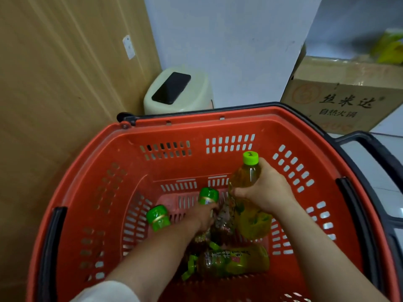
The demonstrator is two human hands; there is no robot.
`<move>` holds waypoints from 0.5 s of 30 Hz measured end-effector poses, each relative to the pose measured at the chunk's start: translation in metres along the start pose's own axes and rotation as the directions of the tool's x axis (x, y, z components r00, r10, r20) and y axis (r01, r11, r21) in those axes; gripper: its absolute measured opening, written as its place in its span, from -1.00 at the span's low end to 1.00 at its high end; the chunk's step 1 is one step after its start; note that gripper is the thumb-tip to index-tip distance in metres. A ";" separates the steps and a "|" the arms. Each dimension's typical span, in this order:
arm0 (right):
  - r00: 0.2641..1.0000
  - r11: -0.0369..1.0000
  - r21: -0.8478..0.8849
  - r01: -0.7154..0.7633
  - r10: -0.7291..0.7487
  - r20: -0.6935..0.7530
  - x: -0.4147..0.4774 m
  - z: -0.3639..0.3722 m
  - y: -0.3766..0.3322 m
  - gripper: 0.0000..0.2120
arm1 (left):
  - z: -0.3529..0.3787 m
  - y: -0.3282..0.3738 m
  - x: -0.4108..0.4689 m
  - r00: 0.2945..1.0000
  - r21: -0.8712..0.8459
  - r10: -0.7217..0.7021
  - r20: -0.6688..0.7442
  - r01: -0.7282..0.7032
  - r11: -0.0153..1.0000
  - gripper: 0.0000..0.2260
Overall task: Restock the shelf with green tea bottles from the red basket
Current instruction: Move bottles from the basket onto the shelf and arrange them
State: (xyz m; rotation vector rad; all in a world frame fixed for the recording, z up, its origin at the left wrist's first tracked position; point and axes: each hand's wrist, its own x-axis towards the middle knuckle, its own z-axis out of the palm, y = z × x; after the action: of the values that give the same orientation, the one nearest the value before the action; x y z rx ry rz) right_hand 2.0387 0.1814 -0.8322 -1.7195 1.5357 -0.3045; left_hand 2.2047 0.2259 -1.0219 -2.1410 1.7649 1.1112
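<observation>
Hands reach down into a red basket [91,192] that fills the lower part of the view, seen from above. The right hand [265,189], at about 3 o'clock from the basket's middle, is wrapped around the shoulder of an upright green tea bottle [248,192] with amber liquid and a lime green cap, its fingers closed on the plastic. The left hand [206,215], near the middle of the basket, reaches down among the bottles on the floor; its fingers sit against a green-capped bottle [208,196] at 12 o'clock from it, but whether they are clamped on it cannot be told. Another green-capped bottle [158,217] stands at 9 o'clock from the left hand. A bottle lying on its side [231,261], with a yellow-green label, rests at 6 o'clock on the basket floor. Beyond the basket's far rim, at 11 o'clock, a black phone [171,87] lies on a cream plastic stool [196,92]. A cardboard box [340,99] with printed characters sits at 2 o'clock.
</observation>
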 end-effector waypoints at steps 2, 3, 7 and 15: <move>1.000 1.000 0.003 0.016 -0.016 0.002 0.002 0.000 0.002 -0.43 | -0.005 -0.002 -0.006 0.997 -0.037 0.016 -0.075 -0.019 0.999 -0.59; 1.000 1.000 0.000 0.024 -0.024 0.005 0.002 0.000 0.002 -0.43 | -0.011 -0.001 -0.013 0.994 -0.061 0.025 -0.109 -0.031 0.998 -0.58; 0.997 0.998 0.001 0.067 -0.067 0.046 -0.002 0.001 -0.002 -0.38 | -0.053 0.007 -0.061 0.973 -0.098 0.116 -0.201 -0.138 0.986 -0.37; 0.979 0.979 -0.046 0.197 -0.194 0.060 -0.038 -0.009 -0.040 -0.07 | -0.145 0.020 -0.228 0.839 -0.580 -0.092 -0.537 -0.288 0.762 -0.22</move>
State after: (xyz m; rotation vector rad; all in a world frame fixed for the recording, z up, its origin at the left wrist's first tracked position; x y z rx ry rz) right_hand 2.0530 0.2108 -0.7875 -1.9084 1.3477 -0.3163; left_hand 2.2432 0.3194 -0.7703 -3.0623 1.9176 1.4041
